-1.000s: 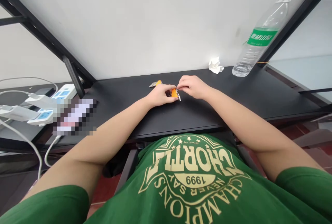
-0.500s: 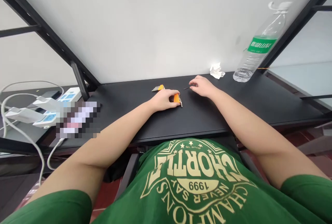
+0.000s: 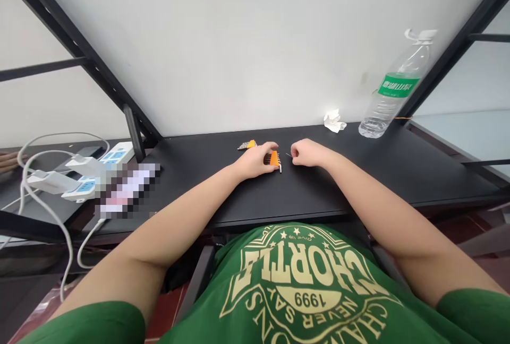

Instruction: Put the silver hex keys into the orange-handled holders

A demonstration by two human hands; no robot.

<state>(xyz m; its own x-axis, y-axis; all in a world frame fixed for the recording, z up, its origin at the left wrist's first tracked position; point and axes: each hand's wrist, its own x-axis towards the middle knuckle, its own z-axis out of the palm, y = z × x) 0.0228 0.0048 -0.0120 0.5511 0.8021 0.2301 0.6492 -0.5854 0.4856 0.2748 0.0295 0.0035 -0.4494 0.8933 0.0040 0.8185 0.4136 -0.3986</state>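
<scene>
My left hand [image 3: 257,161] is closed around an orange holder of hex keys [image 3: 274,158], thumb and fingers on its ends, with the metal keys sticking out to the right. In my right hand [image 3: 306,153] a thin dark hex key [image 3: 289,155] is pinched, its tip pointing left toward the holder with a small gap between. Behind my left hand, a second orange holder of hex keys [image 3: 251,144] lies on the black desk [image 3: 319,195], partly covered by the hand.
A crumpled white tissue [image 3: 333,120] and a clear water bottle [image 3: 392,94] stand near the wall on the right. To the left are a phone [image 3: 129,190], a white power strip [image 3: 117,155] with plugs and loose white cables [image 3: 66,232]. Black metal frame bars [image 3: 135,131] rise at both sides.
My right hand has drawn nearer my body and turned, and its thin hex key now points at the holder. The left hand keeps its grip; the whole view has shifted slightly.
</scene>
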